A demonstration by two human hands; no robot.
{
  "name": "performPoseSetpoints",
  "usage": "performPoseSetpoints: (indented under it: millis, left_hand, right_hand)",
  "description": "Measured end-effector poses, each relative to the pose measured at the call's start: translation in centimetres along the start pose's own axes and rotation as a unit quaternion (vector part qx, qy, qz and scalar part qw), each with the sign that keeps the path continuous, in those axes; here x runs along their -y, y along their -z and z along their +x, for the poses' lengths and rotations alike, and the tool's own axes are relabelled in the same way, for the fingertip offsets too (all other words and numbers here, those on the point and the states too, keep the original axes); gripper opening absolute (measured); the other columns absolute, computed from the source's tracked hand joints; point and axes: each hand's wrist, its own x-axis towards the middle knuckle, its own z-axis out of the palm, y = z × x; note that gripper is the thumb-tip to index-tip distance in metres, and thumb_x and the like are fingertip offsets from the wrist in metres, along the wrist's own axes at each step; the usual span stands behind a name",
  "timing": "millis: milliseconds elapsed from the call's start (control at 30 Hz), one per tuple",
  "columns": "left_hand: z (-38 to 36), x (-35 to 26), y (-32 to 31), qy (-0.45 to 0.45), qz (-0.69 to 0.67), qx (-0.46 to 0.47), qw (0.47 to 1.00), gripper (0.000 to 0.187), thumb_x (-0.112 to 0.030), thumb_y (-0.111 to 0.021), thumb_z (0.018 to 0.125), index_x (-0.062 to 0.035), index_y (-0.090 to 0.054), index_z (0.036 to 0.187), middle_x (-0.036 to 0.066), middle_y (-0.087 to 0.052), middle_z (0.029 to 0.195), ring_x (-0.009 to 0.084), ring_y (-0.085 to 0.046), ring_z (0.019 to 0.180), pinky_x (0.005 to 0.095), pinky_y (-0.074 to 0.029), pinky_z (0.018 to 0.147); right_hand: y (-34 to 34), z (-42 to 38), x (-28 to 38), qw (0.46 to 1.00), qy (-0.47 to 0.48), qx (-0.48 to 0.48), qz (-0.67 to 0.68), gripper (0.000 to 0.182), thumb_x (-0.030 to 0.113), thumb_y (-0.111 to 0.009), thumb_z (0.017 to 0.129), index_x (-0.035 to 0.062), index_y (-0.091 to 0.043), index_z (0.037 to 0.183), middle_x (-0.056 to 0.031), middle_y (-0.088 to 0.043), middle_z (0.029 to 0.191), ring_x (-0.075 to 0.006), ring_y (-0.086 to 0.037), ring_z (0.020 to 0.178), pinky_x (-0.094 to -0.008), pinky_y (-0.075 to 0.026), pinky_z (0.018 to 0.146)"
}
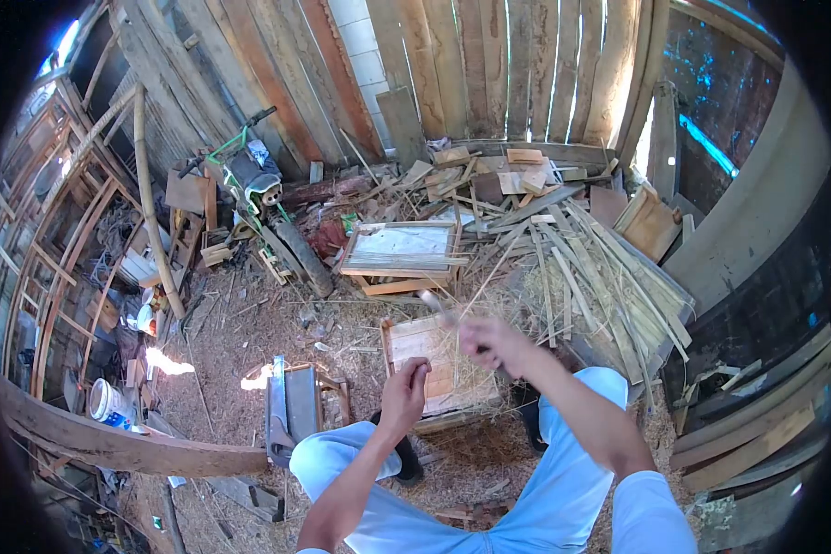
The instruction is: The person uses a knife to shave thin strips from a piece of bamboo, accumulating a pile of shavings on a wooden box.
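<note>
My right hand is closed around the handle of what looks like a hammer, raised over the work and smeared by motion. My left hand is pinched closed at the left side of a low wooden box. Whatever those fingers hold, if anything, is too small to make out. The box has a pale boarded top with a raised strip along its left edge, and it stands between my knees. Thin straw-like slivers lie over its right part.
A framed tray with thin sticks across it lies ahead. Split wood strips are heaped on the right. A small motorbike leans at the back left. A wooden beam crosses left, near a metal-topped stand and white bucket.
</note>
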Motion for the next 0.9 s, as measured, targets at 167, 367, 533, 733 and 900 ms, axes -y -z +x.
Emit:
performPoseSetpoints:
  millis: [167, 367, 533, 733, 900]
  left_hand:
    - [-0.3, -1.5, -0.1, -0.013, 0.028, -0.013, 0.999, 0.013, -0.009, -0.05, 0.092, 0.0003, -0.055, 0.099, 0.009, -0.057, 0.074, 0.0172, -0.052, 0.062, 0.0289, -0.042, 0.057]
    - [-0.2, -1.4, 0.0, -0.018, 0.018, -0.012, 1.0, 0.013, -0.01, -0.051, 0.092, -0.0003, -0.056, 0.099, 0.012, -0.059, 0.075, 0.0202, -0.055, 0.062, 0.0292, -0.043, 0.058]
    - [-0.4, -1.3, 0.5, -0.035, 0.032, -0.006, 0.999, 0.011, -0.009, -0.052, 0.091, -0.0012, -0.056, 0.097, 0.014, -0.06, 0.075, 0.0241, -0.057, 0.061, 0.0318, -0.044, 0.057]
    - [-0.9, -1.4, 1.4, 0.026, 0.016, 0.043, 0.999, 0.013, -0.012, -0.052, 0.091, -0.001, -0.057, 0.097, 0.009, -0.057, 0.07, 0.0148, -0.047, 0.056, 0.0287, -0.039, 0.053]
    - [-1.2, -1.2, 1.9, 0.027, 0.044, 0.055, 0.997, 0.016, -0.015, -0.053, 0.091, -0.0016, -0.058, 0.098, 0.009, -0.055, 0.067, 0.0155, -0.047, 0.055, 0.0295, -0.038, 0.053]
  right_hand:
    - [-1.6, 0.9, -2.3, 0.999, -0.035, 0.02, -0.022, 0.02, 0.02, -0.054, 0.092, 0.0047, -0.058, 0.104, 0.0046, -0.049, 0.069, -0.0012, -0.034, 0.046, -0.0166, -0.024, 0.038]
    - [0.4, 0.2, 0.1, 0.999, -0.019, -0.034, 0.008, 0.023, 0.018, -0.052, 0.092, 0.0038, -0.057, 0.109, 0.004, -0.048, 0.069, -0.0014, -0.033, 0.046, -0.0154, -0.025, 0.036]
    - [2.4, 0.2, 1.2, 0.999, -0.019, -0.04, 0.023, 0.019, 0.015, -0.052, 0.091, 0.004, -0.059, 0.105, 0.0038, -0.048, 0.069, -0.0018, -0.033, 0.045, -0.0153, -0.024, 0.036]
    - [5.0, -0.1, 2.8, 0.996, 0.01, -0.09, 0.01, 0.019, 0.014, -0.052, 0.091, 0.0015, -0.059, 0.103, 0.0027, -0.049, 0.069, -0.0022, -0.033, 0.046, -0.0156, -0.024, 0.035]
    - [5.8, 0.3, 3.2, 0.996, -0.001, -0.088, 0.008, 0.021, 0.012, -0.055, 0.089, -0.0016, -0.059, 0.105, 0.0015, -0.049, 0.067, -0.0028, -0.033, 0.046, -0.0166, -0.024, 0.035]
